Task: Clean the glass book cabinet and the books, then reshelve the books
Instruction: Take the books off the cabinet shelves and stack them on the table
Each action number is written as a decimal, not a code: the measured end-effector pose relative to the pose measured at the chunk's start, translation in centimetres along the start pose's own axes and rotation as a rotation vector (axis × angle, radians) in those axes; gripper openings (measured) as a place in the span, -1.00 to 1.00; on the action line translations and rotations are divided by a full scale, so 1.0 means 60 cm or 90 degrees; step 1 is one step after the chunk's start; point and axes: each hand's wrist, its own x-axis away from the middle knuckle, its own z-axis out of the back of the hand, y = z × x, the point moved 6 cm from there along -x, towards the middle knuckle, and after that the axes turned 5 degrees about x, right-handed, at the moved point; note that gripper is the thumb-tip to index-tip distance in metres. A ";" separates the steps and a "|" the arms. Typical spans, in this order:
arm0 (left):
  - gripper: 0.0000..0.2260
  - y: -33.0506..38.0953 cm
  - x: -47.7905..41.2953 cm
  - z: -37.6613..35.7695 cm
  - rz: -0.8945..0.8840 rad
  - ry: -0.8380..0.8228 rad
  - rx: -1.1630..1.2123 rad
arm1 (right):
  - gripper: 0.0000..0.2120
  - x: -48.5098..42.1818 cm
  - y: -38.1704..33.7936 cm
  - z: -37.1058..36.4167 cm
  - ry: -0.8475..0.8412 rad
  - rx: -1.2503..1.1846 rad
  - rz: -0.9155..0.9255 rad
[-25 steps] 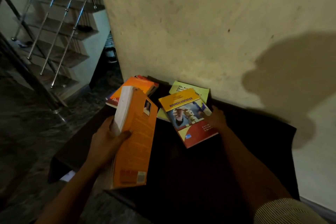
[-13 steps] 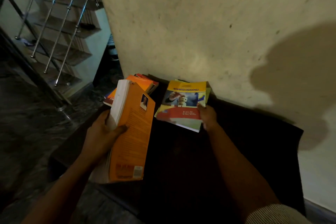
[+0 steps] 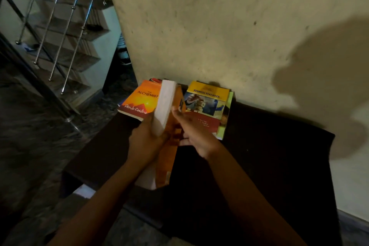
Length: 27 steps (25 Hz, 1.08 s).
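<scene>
My left hand (image 3: 146, 140) grips a thick orange paperback (image 3: 168, 146) by its white page edge, holding it on edge above a dark table (image 3: 269, 156). My right hand (image 3: 192, 134) rests against the orange cover with fingers loosely extended. A yellow Business Statistics book (image 3: 207, 104) lies flat on a pale green booklet (image 3: 226, 124) by the wall. An orange Alchemist book (image 3: 142, 100) tops a small stack at the table's far left corner. No glass cabinet is in view.
A cream wall (image 3: 229, 26) rises right behind the table. A staircase with a steel railing (image 3: 60, 32) stands at the left over dark marble floor (image 3: 36, 126). Something white (image 3: 83, 190) shows under the table's left edge.
My right hand has let go of the Business Statistics book, which now lies flat by the wall, and has come over to the orange paperback. My left hand has turned that book more on edge.
</scene>
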 end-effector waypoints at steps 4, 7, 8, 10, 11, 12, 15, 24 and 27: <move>-0.37 0.026 0.015 -0.082 -0.075 -0.150 -0.056 | -0.52 -0.002 0.015 0.046 0.115 -0.082 -0.040; -0.45 0.008 0.003 -0.112 -0.008 -0.264 0.083 | -0.65 -0.005 0.059 0.098 0.267 -0.134 -0.042; -0.48 -0.002 -0.012 -0.110 0.030 -0.253 0.163 | -0.58 -0.011 0.075 0.113 0.286 -0.176 -0.044; -0.45 -0.039 -0.050 -0.095 0.098 -0.164 0.234 | -0.52 -0.016 0.093 0.133 0.292 -0.227 -0.051; -0.37 -0.057 -0.060 -0.093 0.146 -0.153 0.234 | -0.51 -0.015 0.094 0.139 0.285 -0.237 -0.048; -0.33 -0.071 -0.068 -0.095 0.207 -0.174 0.241 | -0.50 -0.021 0.090 0.147 0.272 -0.253 -0.034; -0.65 -0.059 -0.093 -0.114 0.322 -0.282 0.344 | -0.57 -0.057 0.052 0.191 0.256 -0.308 -0.009; -0.48 -0.063 -0.285 -0.230 0.234 -0.184 0.063 | -0.65 -0.226 0.054 0.290 0.374 -0.002 -0.100; -0.47 -0.077 -0.295 -0.245 0.212 -0.175 0.030 | -0.56 -0.245 0.077 0.309 0.470 0.103 -0.132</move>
